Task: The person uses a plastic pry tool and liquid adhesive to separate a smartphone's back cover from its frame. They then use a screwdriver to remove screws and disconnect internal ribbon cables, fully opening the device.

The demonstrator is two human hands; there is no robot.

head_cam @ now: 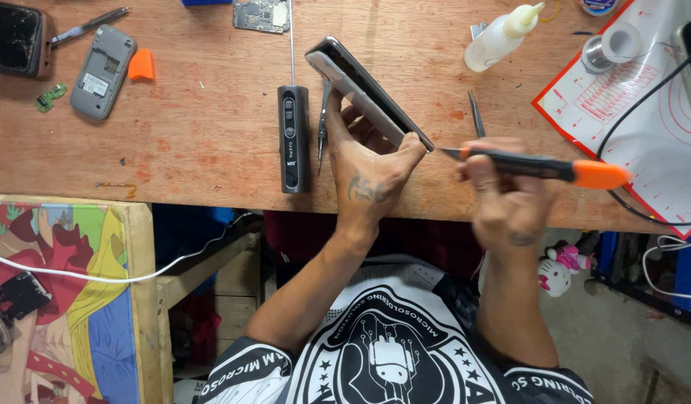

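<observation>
dark phone screen (13, 37) top left, white squeeze bottle (501, 37) top right

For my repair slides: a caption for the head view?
Left hand tilts a smartphone on edge while right hand holds an orange-tipped knife at its corner.

Glossy metal-edged phone (368, 90) (orange plastic knife (544, 167)) over rough wooden table (203, 112)

Glue bottle (501, 36) near solder spool (613, 43); tweezers (476, 114) between.
</observation>
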